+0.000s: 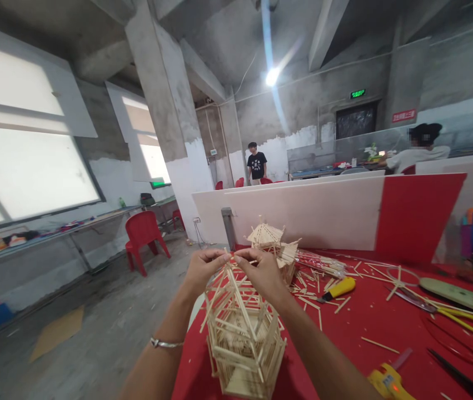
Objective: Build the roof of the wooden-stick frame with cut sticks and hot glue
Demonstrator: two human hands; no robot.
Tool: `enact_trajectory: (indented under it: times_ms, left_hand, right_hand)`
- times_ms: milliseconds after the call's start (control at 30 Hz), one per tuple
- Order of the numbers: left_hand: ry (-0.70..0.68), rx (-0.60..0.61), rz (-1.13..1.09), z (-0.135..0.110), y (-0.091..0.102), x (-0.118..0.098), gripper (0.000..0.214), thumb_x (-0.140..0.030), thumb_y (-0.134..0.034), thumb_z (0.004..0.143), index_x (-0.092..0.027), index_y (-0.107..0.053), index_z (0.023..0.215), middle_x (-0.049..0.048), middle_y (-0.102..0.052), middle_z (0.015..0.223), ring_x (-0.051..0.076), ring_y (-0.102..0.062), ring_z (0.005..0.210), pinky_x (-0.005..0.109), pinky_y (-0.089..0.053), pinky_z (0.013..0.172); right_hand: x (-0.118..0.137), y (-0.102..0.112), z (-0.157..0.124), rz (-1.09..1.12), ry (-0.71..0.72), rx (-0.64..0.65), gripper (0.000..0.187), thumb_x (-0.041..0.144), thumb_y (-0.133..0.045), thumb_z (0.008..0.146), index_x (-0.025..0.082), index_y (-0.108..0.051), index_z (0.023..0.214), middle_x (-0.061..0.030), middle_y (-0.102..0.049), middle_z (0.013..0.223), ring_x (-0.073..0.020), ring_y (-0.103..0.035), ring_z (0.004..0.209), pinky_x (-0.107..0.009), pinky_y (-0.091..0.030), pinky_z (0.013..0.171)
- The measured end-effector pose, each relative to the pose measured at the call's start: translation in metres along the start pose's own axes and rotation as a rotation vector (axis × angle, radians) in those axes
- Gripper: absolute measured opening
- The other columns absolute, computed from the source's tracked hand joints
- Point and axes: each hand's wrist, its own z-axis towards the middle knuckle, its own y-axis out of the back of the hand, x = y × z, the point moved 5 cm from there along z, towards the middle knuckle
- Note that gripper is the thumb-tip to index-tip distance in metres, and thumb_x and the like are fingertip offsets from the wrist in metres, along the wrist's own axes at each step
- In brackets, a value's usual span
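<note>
A tall hexagonal tower of thin wooden sticks (242,339) stands at the near edge of the red-covered table (369,328). My left hand (203,271) and my right hand (261,272) meet over its pointed top. Both pinch the tips of the sloping roof sticks, fingers closed. A second stick model with a tiered roof (273,244) stands just behind my right hand.
Loose sticks (380,344), a yellow utility knife (338,289), a yellow glue gun (388,382), scissors (461,378) and a bundle of sticks (317,261) lie on the table. A white and red partition (344,214) backs it. Red chair (144,236) left; two people stand beyond.
</note>
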Motion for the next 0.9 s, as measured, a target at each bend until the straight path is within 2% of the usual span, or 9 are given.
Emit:
enact_trajectory:
  times_ms: [300,900]
  left_hand:
    - [0.006,0.011,-0.016,0.0003,-0.0009,0.0015,0.032,-0.043,-0.076,0.071,-0.012,-0.073,0.069,-0.0059,-0.039,0.049,0.004,-0.024,0.047,0.02,-0.018,0.045]
    - [0.0,0.008,-0.028,0.001,-0.0005,0.0026,0.031,-0.043,-0.076,0.07,-0.012,-0.073,0.067,-0.0058,-0.039,0.049,0.004,-0.023,0.047,0.021,-0.018,0.045]
  right_hand:
    - [-0.001,-0.0001,-0.001,-0.03,0.019,0.001,0.016,0.027,-0.062,0.079,0.018,-0.075,0.082,-0.0032,-0.073,0.078,-0.0166,-0.065,0.071,-0.027,-0.049,0.067]
    - [0.0032,0.0023,-0.0019,-0.056,0.06,0.027,0.016,0.027,-0.061,0.082,0.02,-0.075,0.084,-0.0025,-0.073,0.082,-0.016,-0.066,0.075,-0.027,-0.049,0.069]
